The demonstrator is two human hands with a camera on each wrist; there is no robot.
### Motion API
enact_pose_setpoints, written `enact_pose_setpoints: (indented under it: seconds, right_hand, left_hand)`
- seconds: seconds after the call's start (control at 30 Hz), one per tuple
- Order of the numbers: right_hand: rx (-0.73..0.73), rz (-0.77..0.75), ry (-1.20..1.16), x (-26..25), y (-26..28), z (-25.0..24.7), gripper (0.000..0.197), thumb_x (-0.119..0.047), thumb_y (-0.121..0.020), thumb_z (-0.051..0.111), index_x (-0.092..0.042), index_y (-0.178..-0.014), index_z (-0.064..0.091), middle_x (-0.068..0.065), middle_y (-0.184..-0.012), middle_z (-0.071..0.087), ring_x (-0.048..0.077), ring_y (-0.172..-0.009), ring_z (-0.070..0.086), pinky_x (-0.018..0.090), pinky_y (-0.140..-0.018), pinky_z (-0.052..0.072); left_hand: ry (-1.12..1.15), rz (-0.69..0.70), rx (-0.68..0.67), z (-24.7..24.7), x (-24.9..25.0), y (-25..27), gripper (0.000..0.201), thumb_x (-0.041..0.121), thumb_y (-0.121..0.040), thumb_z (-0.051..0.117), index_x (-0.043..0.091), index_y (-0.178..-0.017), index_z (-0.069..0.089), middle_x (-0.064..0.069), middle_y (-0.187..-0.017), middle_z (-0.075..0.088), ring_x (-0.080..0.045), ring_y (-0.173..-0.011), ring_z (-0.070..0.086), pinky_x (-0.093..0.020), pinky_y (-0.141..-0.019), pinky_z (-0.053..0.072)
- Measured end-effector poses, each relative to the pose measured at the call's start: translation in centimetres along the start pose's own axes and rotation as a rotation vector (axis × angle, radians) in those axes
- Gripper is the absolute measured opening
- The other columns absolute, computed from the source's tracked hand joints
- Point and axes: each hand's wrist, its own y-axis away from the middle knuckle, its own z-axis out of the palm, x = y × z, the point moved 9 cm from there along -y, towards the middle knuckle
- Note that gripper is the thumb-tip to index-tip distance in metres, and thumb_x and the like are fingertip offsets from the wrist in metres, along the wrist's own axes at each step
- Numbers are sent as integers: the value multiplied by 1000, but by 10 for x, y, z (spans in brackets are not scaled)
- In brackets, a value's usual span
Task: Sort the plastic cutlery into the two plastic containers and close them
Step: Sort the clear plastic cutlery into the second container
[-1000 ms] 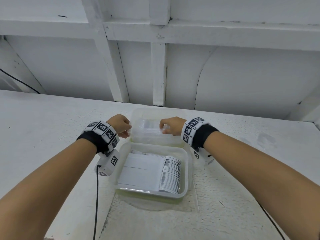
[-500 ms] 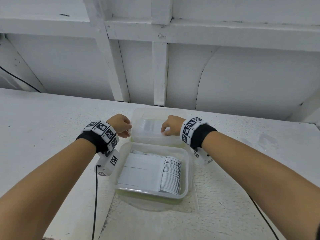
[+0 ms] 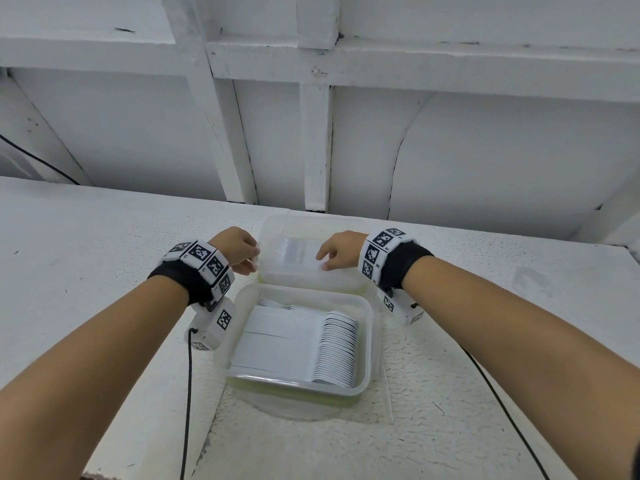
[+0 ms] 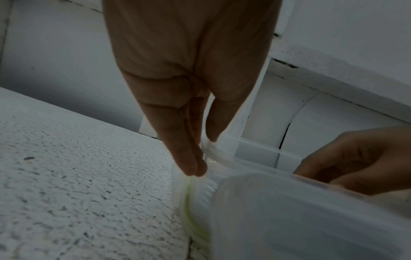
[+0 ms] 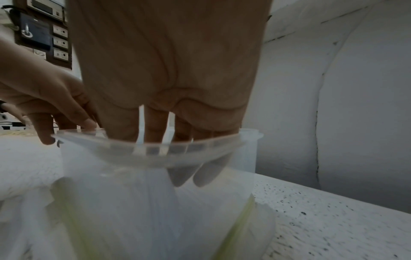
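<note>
Two clear plastic containers stand on the white table. The near container (image 3: 371, 341) holds a stacked row of white spoons (image 3: 337, 351). The far container (image 3: 311, 220) holds white cutlery (image 3: 298, 251), too pale to tell its kind. My left hand (image 3: 244, 254) pinches the far container's left rim (image 4: 211, 149) between thumb and fingers. My right hand (image 3: 336, 254) reaches down into the far container with straight fingers (image 5: 180, 176) resting against the cutlery inside. Both containers have no lid on top.
A yellow-green seal (image 4: 189, 202) runs under the far container's base, and a similar green edge (image 3: 294, 393) shows under the near one. A white panelled wall (image 3: 311, 133) rises just behind the table. Black cables (image 3: 188, 393) trail from both wrists.
My right hand has shifted a little to the right inside the far container and its fingers have straightened. My left hand stays on the left rim.
</note>
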Motion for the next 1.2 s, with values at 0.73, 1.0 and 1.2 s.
enact_pose_setpoints:
  seconds: [0.73, 1.0, 1.2]
  right_hand:
    - [391, 116, -572, 120, 205, 28, 24, -19, -96, 48, -12, -111, 65, -4, -89, 63, 8, -78, 60, 4, -58, 40]
    - [368, 159, -698, 141, 215, 67, 24, -19, -97, 46, -12, -110, 65, -2, -90, 63, 2, -76, 58, 3, -55, 40]
    - [400, 155, -751, 142, 218, 77, 22, -15, -97, 46, -10, -106, 65, -2, -86, 62, 2, -74, 57, 1, -53, 39]
  left_hand:
    - [-207, 350, -117, 214, 145, 133, 39, 17, -97, 39, 3, -132, 48, -14, -141, 45, -25, -127, 44, -30, -102, 35]
    - [-457, 66, -76, 239, 106, 121, 38, 10, -94, 35, 4, -130, 42, -20, -145, 23, -37, -131, 27, -45, -110, 27]
    - [-468, 165, -20, 248, 102, 124, 45, 0, -89, 39, 10, -133, 42, -16, -135, 31, -32, -120, 37, -37, -99, 39]
